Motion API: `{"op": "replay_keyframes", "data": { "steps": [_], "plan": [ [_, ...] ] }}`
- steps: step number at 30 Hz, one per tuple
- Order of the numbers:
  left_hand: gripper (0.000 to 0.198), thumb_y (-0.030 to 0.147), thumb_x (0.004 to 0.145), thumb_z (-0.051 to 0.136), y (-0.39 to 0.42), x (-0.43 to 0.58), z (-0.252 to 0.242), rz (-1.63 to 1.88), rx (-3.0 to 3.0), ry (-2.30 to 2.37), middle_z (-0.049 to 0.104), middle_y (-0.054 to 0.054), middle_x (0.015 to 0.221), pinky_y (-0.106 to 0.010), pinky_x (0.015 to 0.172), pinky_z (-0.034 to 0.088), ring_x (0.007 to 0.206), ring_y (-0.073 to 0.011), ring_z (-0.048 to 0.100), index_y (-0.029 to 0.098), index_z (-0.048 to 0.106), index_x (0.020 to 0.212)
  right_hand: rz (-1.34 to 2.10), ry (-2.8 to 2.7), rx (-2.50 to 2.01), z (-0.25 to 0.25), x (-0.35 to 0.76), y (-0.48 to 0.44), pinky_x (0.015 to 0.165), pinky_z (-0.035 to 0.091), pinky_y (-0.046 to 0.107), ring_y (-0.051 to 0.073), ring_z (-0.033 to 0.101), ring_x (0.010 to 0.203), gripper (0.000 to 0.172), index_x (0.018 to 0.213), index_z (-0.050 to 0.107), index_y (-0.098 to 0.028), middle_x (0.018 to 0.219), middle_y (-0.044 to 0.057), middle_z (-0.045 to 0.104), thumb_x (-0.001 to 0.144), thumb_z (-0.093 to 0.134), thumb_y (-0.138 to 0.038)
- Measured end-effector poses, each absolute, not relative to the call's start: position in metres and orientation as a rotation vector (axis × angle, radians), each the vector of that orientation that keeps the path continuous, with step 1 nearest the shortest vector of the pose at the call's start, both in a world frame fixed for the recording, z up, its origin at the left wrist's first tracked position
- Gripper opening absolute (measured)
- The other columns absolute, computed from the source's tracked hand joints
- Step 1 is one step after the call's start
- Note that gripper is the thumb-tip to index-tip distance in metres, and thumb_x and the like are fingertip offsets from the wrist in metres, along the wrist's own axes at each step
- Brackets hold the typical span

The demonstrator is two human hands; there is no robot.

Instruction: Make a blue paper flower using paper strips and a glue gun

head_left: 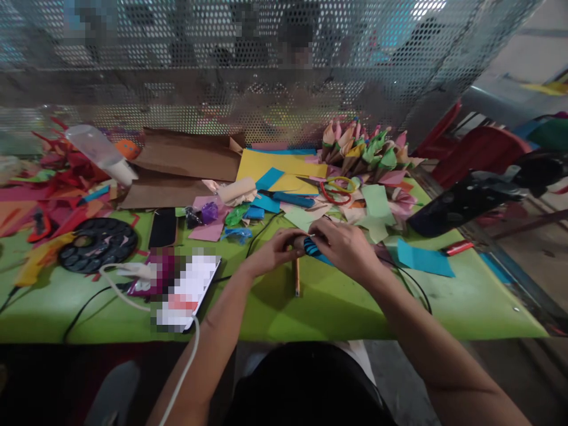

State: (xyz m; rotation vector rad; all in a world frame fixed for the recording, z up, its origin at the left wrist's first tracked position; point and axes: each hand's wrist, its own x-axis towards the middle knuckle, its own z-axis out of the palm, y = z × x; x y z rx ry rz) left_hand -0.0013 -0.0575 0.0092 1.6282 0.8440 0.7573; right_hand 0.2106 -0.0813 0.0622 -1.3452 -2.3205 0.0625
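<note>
Both hands meet over the middle of the green table. A small blue piece with dark stripes point(314, 249) sits between them. My left hand point(280, 248) has its fingers closed at the left end of this piece. With bent fingers pinched together, my right hand point(339, 244) holds it from above and the right; something small and pale shows at its fingertips. A pencil-like stick point(297, 278) lies on the table just below the hands. Scissors with red and yellow handles point(338, 190) lie beyond them.
Phone with a lit screen point(190, 290) and white cable at left, near a black round palette point(98, 244) and yellow glue gun point(42, 258). Paper flowers point(366, 145) stand behind. A dark bottle point(457, 204), blue paper point(425, 258) and red marker point(458, 248) are at right.
</note>
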Motion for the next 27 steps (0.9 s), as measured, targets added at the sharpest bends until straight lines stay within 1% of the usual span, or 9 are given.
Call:
{"op": "replay_keyframes", "data": {
  "steps": [4,8,11,13,15,19,22,27],
  "plan": [
    [0.058,0.063,0.08,0.074,-0.058,-0.001,0.01,0.751,1.613,0.841,0.06,-0.01,0.13,-0.044,0.112,0.041,0.124,-0.0278,0.052,0.025,0.068,0.122,0.083,-2.343,-1.301,0.062,0.211,-0.082,0.064,0.034,0.027,0.019,0.064,0.073,0.014,0.099,0.066,-0.018,0.079,0.006,0.072,0.097,0.052,-0.019],
    [0.053,0.058,0.08,0.076,-0.058,0.0,0.012,0.766,1.655,0.867,0.061,-0.009,0.122,-0.042,0.109,0.04,0.119,-0.0269,0.052,0.024,0.068,0.119,0.076,-2.332,-1.278,0.06,0.211,-0.084,0.065,0.037,0.027,0.02,0.066,0.075,0.015,0.098,0.066,-0.018,0.081,0.007,0.073,0.098,0.051,-0.019],
    [0.051,0.053,0.082,0.076,-0.058,0.0,0.013,0.739,1.627,0.899,0.06,-0.007,0.112,-0.035,0.095,0.045,0.102,-0.0218,0.053,0.023,0.065,0.121,0.146,-2.269,-1.284,0.058,0.213,-0.084,0.065,0.04,0.027,0.02,0.067,0.075,0.014,0.098,0.066,-0.018,0.085,0.007,0.075,0.097,0.053,-0.021],
    [0.053,0.051,0.082,0.075,-0.059,0.0,0.015,0.709,1.588,0.928,0.059,-0.004,0.105,-0.031,0.085,0.044,0.091,-0.0183,0.051,0.024,0.06,0.125,0.246,-2.207,-1.275,0.058,0.216,-0.083,0.067,0.043,0.026,0.019,0.069,0.076,0.013,0.101,0.067,-0.019,0.089,0.007,0.076,0.097,0.055,-0.022],
    [0.051,0.048,0.083,0.074,-0.059,0.0,0.018,0.702,1.576,0.961,0.057,-0.002,0.101,-0.029,0.079,0.042,0.086,-0.0168,0.049,0.023,0.057,0.124,0.352,-2.148,-1.254,0.057,0.219,-0.083,0.069,0.047,0.026,0.019,0.071,0.079,0.013,0.104,0.067,-0.02,0.094,0.007,0.078,0.095,0.058,-0.023],
    [0.045,0.039,0.081,0.075,-0.06,0.001,0.024,0.758,1.612,1.0,0.057,-0.002,0.103,-0.028,0.078,0.041,0.087,-0.0163,0.049,0.022,0.053,0.116,0.448,-2.09,-1.241,0.058,0.224,-0.083,0.069,0.049,0.026,0.019,0.073,0.08,0.017,0.108,0.068,-0.019,0.098,0.007,0.078,0.092,0.065,-0.025],
    [0.044,0.039,0.081,0.076,-0.061,0.001,0.024,0.802,1.62,0.988,0.059,-0.003,0.107,-0.028,0.079,0.042,0.093,-0.0173,0.053,0.022,0.052,0.114,0.434,-2.101,-1.27,0.06,0.226,-0.085,0.067,0.048,0.026,0.018,0.072,0.077,0.019,0.107,0.068,-0.018,0.095,0.007,0.078,0.09,0.069,-0.027],
    [0.044,0.042,0.081,0.077,-0.062,0.001,0.02,0.845,1.603,0.956,0.06,-0.004,0.11,-0.029,0.081,0.043,0.099,-0.0185,0.056,0.023,0.053,0.113,0.409,-2.1,-1.257,0.062,0.224,-0.087,0.066,0.047,0.026,0.017,0.071,0.075,0.011,0.098,0.07,-0.018,0.087,0.004,0.078,0.088,0.071,-0.023]
  ]
}}
